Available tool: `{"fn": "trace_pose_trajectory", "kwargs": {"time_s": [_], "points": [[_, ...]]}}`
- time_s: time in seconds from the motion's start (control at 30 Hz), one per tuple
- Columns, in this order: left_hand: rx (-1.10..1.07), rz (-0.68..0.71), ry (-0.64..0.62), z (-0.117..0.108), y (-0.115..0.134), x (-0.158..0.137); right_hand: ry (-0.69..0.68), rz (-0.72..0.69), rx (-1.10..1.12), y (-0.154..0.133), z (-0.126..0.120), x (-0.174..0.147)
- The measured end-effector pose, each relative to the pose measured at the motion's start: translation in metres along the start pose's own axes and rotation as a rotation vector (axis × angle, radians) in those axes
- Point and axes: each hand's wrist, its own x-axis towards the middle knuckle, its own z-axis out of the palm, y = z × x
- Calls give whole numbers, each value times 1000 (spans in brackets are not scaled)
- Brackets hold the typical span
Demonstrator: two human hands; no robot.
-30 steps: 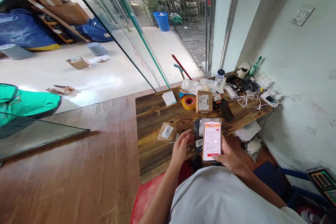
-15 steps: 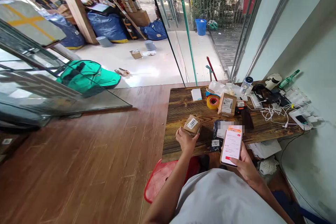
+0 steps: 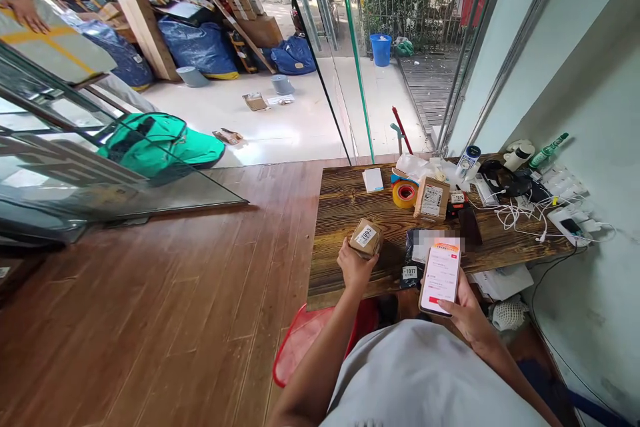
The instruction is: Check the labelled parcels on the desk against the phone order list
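My left hand (image 3: 356,268) is closed around the near side of a small cardboard box (image 3: 367,238), whose white label reads 7003. The box is at the wooden table (image 3: 340,207), left of a black parcel (image 3: 414,259) marked 1017. In my right hand (image 3: 465,310) is a smartphone (image 3: 441,277), its lit screen facing up, my thumb near a red button at the bottom. Beyond the phone stand a larger labelled cardboard box (image 3: 431,199) and a roll of yellow tape (image 3: 405,194).
White cables (image 3: 523,217) and a power strip (image 3: 570,225) crowd the table's right end. A red stool (image 3: 300,343) stands below the near edge. Past the glass door (image 3: 200,190) lie a green bag (image 3: 160,140) and stacked parcels; another person's hand (image 3: 25,12) rests on a taped package.
Another person's hand has appeared on the taped package at upper left. My view has shifted slightly; both my hands keep their holds on the box and the smartphone.
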Motion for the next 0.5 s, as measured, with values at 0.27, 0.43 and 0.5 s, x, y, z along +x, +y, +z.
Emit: {"fn": "trace_pose_trajectory", "kwargs": {"time_s": [0.27, 0.43, 0.5], "points": [[70, -68, -106, 22, -21, -2, -34, -34, 24, -6, 7, 5], [79, -103, -158, 41, -30, 3, -26, -58, 30, -14, 10, 8], [84, -107, -177, 43, -32, 8, -36, -62, 26, -16, 10, 7]]}}
